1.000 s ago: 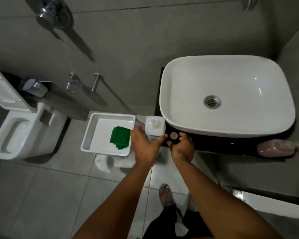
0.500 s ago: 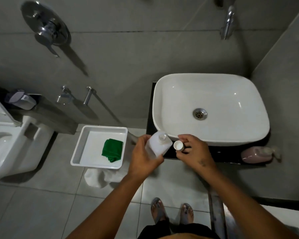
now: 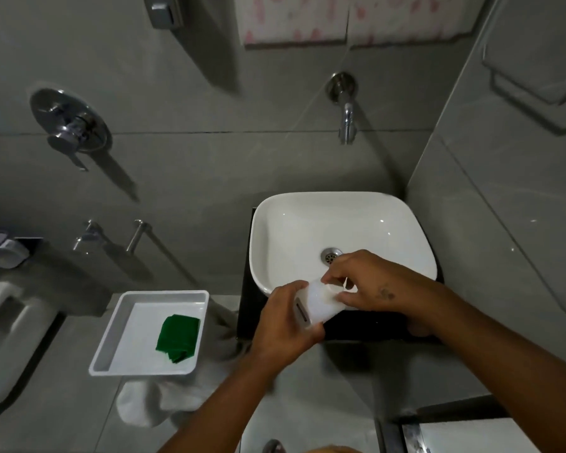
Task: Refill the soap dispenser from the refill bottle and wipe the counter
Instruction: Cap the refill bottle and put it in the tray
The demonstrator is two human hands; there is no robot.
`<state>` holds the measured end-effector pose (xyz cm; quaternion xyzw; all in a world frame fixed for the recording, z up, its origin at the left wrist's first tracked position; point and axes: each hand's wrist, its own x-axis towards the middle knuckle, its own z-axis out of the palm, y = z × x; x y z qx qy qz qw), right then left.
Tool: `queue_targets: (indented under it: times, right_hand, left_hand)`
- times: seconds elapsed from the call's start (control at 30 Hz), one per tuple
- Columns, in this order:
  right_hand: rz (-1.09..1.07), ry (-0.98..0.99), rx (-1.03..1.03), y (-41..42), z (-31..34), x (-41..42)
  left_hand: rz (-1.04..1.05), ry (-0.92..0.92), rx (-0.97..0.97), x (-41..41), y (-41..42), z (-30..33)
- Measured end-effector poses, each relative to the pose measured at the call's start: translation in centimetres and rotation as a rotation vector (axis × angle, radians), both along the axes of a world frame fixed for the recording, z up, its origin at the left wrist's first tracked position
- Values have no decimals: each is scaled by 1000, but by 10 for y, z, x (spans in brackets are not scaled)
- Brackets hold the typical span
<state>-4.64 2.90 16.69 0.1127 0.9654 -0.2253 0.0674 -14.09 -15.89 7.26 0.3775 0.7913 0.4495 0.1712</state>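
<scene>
My left hand [image 3: 285, 325] grips the white refill bottle [image 3: 317, 305] around its body and holds it tilted over the front rim of the white sink [image 3: 340, 220]. My right hand [image 3: 370, 282] pinches at the bottle's neck, its fingers closed on the small white cap; the cap itself is mostly hidden by my fingers. My right forearm crosses the black counter [image 3: 246, 308], and the pink soap dispenser is almost wholly hidden behind it. A folded green cloth [image 3: 177, 336] lies in a white tray [image 3: 111, 338] left of the counter.
A wall tap [image 3: 347, 119] hangs above the sink. A toilet [image 3: 0, 341] stands at far left, with a towel bar [image 3: 138, 235] on the wall beside it. Something white and crumpled [image 3: 151, 410] lies on the floor beneath the tray.
My left hand lifted the bottle off the counter and tilted it. My right hand picked up the cap and brought it to the bottle's neck. The view tipped upward.
</scene>
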Motion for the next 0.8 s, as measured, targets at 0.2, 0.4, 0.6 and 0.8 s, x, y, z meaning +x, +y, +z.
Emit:
queue_targets:
  times: [0.2, 0.4, 0.6, 0.8]
  right_hand:
    - [-191, 15, 153, 1, 7, -3]
    - [-58, 9, -67, 15, 13, 7]
    - [-128, 1, 98, 16, 23, 4]
    - [-118, -53, 218, 17, 29, 5]
  left_hand:
    - [84, -38, 23, 13, 15, 3]
    - [110, -32, 50, 15, 17, 8]
    - [104, -37, 77, 20, 22, 8]
    - [107, -41, 77, 23, 21, 7]
